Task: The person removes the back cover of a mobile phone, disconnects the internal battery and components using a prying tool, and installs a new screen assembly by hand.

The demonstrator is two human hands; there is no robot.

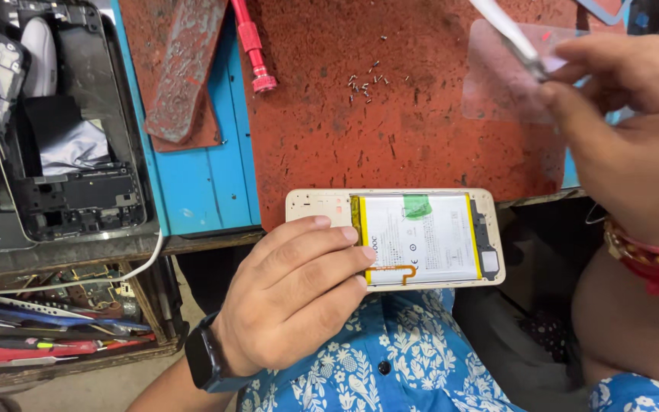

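1. The red work mat fills the upper middle of the frame, lying over a blue bench top. Its near edge runs left to right just above the hands.
2. A second dismantled phone frame lies at the upper left, well apart from both hands, with a tray of tools below it at the lower left.
3. The opened phone sits at the centre of the frame, back cover off, with its white battery showing. Its long axis runs left to right, level with the mat's near edge, and its upper side overlaps that edge.
4. The left hand comes up from the lower centre and holds the phone by its left end, fingers curled over the face and reaching the battery's left edge (it is the nearer hand by far, already touching).
5. The right hand hovers at the upper right, above and to the right of the phone and apart from it. It is pinched shut on a thin light-coloured tool, seemingly tweezers, though blur hides the tip.
6. A red screwdriver lies at the top centre-left.
7. Tiny loose screws are scattered on the mat, above the phone.
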